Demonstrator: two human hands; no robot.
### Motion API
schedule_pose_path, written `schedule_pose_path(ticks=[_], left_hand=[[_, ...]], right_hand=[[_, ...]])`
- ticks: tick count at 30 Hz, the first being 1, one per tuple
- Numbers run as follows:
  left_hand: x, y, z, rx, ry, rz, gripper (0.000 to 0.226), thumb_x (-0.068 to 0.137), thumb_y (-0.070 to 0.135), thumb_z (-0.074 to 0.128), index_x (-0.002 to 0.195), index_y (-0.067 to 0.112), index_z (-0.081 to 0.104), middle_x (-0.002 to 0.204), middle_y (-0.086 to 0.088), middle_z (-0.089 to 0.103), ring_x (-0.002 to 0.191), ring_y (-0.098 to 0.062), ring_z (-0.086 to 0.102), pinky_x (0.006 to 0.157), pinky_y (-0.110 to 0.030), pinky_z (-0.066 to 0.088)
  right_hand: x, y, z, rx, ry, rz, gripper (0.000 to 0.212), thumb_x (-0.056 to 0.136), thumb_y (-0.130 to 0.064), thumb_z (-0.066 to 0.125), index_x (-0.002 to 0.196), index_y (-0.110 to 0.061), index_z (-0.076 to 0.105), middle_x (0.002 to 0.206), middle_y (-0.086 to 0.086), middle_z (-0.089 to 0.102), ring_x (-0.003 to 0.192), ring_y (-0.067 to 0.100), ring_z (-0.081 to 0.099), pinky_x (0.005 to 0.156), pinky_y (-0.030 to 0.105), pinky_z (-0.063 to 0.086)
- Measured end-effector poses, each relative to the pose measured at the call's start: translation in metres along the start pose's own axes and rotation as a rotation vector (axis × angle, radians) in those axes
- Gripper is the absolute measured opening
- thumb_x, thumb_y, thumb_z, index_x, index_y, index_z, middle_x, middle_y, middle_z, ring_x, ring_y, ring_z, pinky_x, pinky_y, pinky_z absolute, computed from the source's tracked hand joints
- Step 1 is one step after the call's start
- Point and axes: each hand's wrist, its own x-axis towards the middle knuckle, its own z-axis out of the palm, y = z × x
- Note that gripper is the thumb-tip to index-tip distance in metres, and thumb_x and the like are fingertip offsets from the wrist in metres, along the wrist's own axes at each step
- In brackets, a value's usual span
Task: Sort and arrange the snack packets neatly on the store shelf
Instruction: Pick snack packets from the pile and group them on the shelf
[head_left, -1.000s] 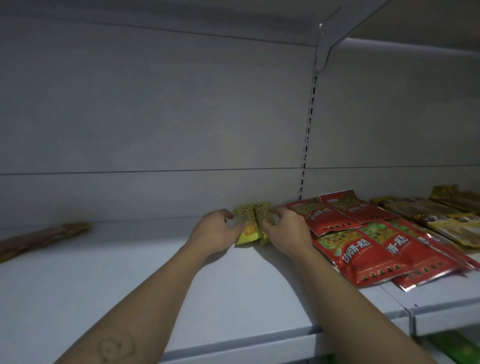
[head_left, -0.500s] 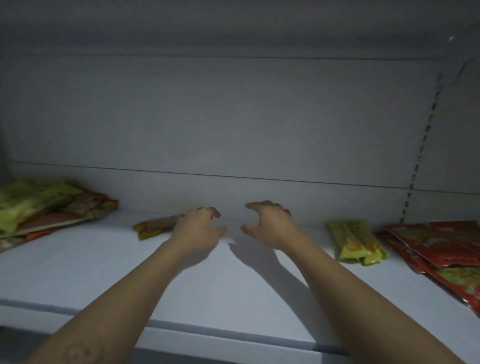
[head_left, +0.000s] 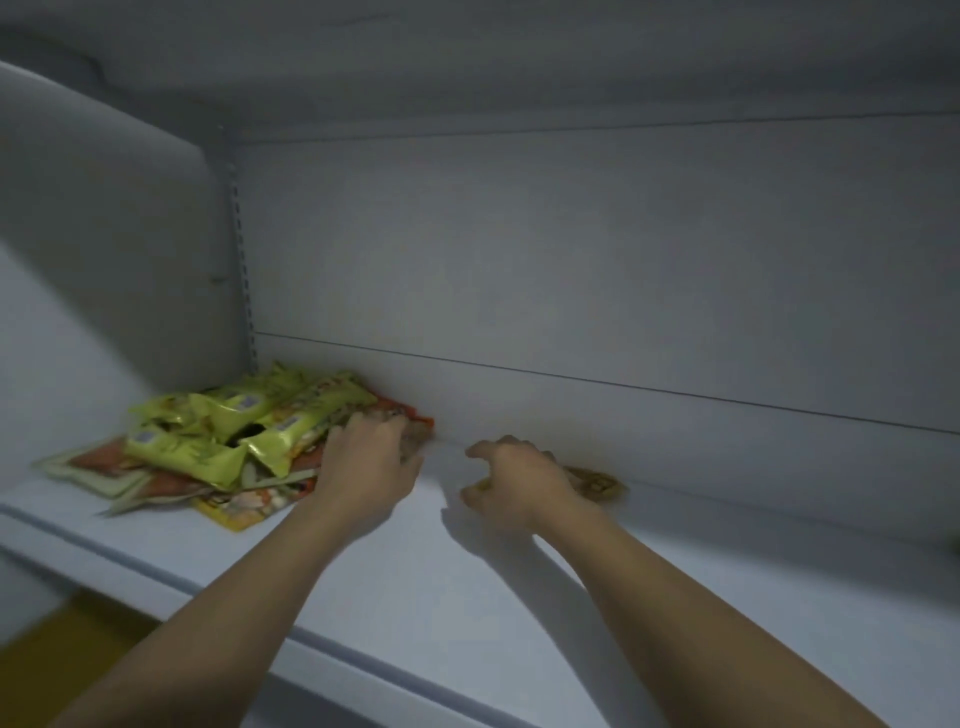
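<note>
The left hand (head_left: 371, 467) rests, fingers spread wide, on a loose heap of yellow-green and orange plastic snack packets (head_left: 228, 441) at the far left of the white metal shelf (head_left: 415, 597). The right hand (head_left: 519, 480), its grip half-curled, covers a brownish packet (head_left: 597, 483) by the back wall; whether it holds it I cannot tell. A careless tug could topple the heap.

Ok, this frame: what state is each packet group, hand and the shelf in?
Yellow-green packets: heaped untidily atop flat ones.
Red-orange flat packets: underneath, splayed.
Brown packet: lying alone by the back wall.
Left hand: on the heap's edge, grip unclear.
Right hand: curled over the brown packet's end.
Shelf: mostly bare.
</note>
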Motion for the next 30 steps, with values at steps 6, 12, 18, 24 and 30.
schedule_pose_path(ticks=[6,12,18,24,30], left_hand=[[0.012,-0.092,-0.013,0.233,0.031,-0.173,0.047,0.090,0.045,0.058,0.131,0.022,0.052,0.133,-0.008,0.053,0.127,-0.030,0.043,0.099,-0.044,0.035],[0.018,-0.131,-0.002,0.234,-0.114,-0.218,0.069,0.084,0.068,0.058,0.134,0.025,0.042,0.124,-0.003,0.064,0.122,-0.026,0.055,0.103,-0.050,0.031],[0.022,-0.128,0.006,0.180,0.066,-0.199,0.040,0.088,0.041,0.063,0.120,0.020,0.051,0.095,-0.004,0.069,0.102,-0.028,0.060,0.091,-0.042,0.030],[0.021,-0.120,-0.007,-0.653,-0.045,-0.313,0.033,0.092,0.049,0.060,0.104,0.021,0.047,0.086,0.009,0.056,0.082,-0.014,0.054,0.066,-0.031,0.039],[0.005,-0.116,-0.013,-0.935,-0.350,-0.106,0.034,0.099,0.043,0.054,0.096,0.018,0.077,0.096,-0.006,0.076,0.084,-0.012,0.068,0.076,-0.028,0.048]], right_hand=[[0.045,-0.092,0.031,0.067,0.057,-0.092,0.051,0.091,-0.042,0.056,0.139,-0.028,0.046,0.136,0.010,0.053,0.125,0.032,0.049,0.101,0.042,0.038],[0.049,-0.126,0.064,0.217,0.187,-0.086,0.039,0.091,-0.037,0.055,0.129,-0.026,0.054,0.136,0.003,0.053,0.126,0.026,0.046,0.100,0.037,0.035],[0.051,-0.113,0.067,0.404,0.275,-0.088,0.044,0.092,-0.032,0.058,0.136,-0.029,0.054,0.133,-0.002,0.059,0.123,0.020,0.051,0.101,0.033,0.040],[0.055,-0.111,0.061,0.829,0.295,0.019,0.040,0.098,-0.033,0.058,0.133,-0.015,0.058,0.114,-0.004,0.068,0.101,0.009,0.063,0.082,0.017,0.049],[0.055,-0.117,0.057,1.334,0.153,0.057,0.015,0.098,-0.022,0.060,0.110,-0.013,0.063,0.103,0.006,0.072,0.089,0.019,0.070,0.081,0.035,0.059]])
